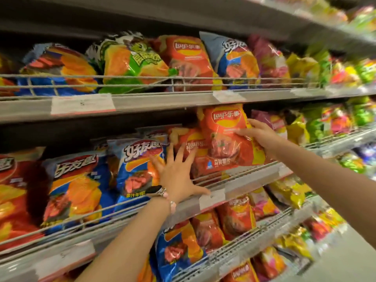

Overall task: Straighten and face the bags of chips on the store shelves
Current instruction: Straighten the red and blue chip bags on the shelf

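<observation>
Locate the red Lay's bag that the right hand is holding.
The red Lay's bag stands upright on the middle shelf, right of centre, held at its right edge by the right hand, with a lower red bag just left.

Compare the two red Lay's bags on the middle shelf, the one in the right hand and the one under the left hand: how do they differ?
The held Lay's bag stands upright, logo fully readable; the slumped Lay's bag sits lower, partly covered by it. The right hand grips the held bag's right edge; the left hand lies with spread fingers on the slumped bag. The held bag's top reaches the shelf above; the slumped bag's does not. Both are red with the same logo.
</observation>
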A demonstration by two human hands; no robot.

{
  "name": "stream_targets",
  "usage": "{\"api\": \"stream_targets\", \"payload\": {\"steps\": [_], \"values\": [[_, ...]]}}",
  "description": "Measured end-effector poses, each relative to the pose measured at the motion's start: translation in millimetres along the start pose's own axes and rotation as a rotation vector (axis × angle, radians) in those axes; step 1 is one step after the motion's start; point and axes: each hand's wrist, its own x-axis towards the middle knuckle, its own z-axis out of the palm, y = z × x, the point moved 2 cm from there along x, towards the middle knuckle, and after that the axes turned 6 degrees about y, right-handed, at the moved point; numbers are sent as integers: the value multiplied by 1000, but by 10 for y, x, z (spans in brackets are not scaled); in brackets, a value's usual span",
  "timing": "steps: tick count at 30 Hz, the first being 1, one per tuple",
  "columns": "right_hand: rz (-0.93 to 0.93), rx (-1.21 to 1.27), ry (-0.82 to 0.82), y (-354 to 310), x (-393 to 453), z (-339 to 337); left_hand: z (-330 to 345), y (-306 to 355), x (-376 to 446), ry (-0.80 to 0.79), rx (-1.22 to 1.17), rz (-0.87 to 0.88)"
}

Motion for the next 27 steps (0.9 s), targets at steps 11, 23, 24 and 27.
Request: {"api": "stream_targets", "payload": {"steps": [11, 23, 24, 27], "values": [[-50, -10, 52, 437, 776, -414, 146, 1, 71, 27, 257, -35], [-56, -358, -72, 855, 976, -377, 88, 61, 60, -53, 257, -97], [-100, -463, -49, 879, 955, -366, 88, 64, 63, -57, 263, -97], [-224, -624, 22, 889, 819, -336, 49, 81, 50, -87, 255, -104]]}}
